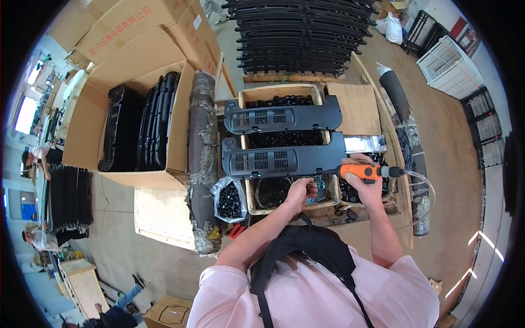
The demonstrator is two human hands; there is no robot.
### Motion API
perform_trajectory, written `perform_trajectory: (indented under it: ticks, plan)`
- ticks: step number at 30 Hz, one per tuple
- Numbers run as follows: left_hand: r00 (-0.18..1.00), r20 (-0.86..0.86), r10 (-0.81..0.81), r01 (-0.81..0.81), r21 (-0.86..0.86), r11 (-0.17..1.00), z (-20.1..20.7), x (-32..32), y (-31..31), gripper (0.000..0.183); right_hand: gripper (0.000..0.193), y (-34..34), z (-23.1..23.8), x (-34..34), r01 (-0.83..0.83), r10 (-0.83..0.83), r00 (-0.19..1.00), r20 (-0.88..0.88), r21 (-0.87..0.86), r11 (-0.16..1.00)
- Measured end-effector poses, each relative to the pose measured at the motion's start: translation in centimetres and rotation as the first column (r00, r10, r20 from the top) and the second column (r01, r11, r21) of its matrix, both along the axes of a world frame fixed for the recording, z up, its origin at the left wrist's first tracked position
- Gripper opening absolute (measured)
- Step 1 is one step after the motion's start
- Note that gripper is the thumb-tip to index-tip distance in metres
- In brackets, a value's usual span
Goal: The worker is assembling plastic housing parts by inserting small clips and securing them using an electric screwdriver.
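Note:
My right hand is wrapped round an orange and black power screwdriver, whose nose points left at the right end of the nearer black plastic panel. A clear hose curves from the tool's back end. Close to that panel's near edge, above a wooden bin, my left hand has its fingers curled together; what they hold, if anything, is too small to make out. A second black panel with vent grilles lies just beyond, across the bins.
Left of the bins stand a plastic bag of small black parts, a wrapped post and a carton of black panels. Black parts are stacked on a pallet at the back. Other people are far left.

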State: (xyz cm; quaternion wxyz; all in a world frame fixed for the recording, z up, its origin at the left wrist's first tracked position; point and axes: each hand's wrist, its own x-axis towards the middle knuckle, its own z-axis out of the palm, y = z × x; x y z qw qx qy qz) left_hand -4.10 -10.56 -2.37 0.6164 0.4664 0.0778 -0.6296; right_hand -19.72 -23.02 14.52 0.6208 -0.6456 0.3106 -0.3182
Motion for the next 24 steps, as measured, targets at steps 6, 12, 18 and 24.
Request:
perform_trajectory:
  ticks: [6,12,18,24]
  plan:
    - [0.995,-0.081,-0.053,0.047,-0.077,0.996,1.3,0.8,1.6,0.024,0.050,1.0,-1.3,-1.4,0.095,-0.106,0.991,0.079,0.130,0.987]
    - [0.991,-0.060,-0.121,0.107,-0.200,0.974,1.6,1.4,3.0,0.029,0.052,1.6,-2.3,-1.7,0.067,-0.085,0.991,0.105,0.158,0.985]
    - [0.989,0.003,-0.148,0.145,-0.205,0.968,1.4,0.8,3.3,0.027,0.053,2.1,-2.2,-1.8,0.056,-0.075,0.992,0.097,0.193,0.980]
    - [0.990,-0.106,-0.093,0.077,-0.151,0.986,1.4,0.9,3.1,0.025,0.052,1.9,-2.9,-1.7,0.010,-0.029,0.994,0.107,0.175,0.985]
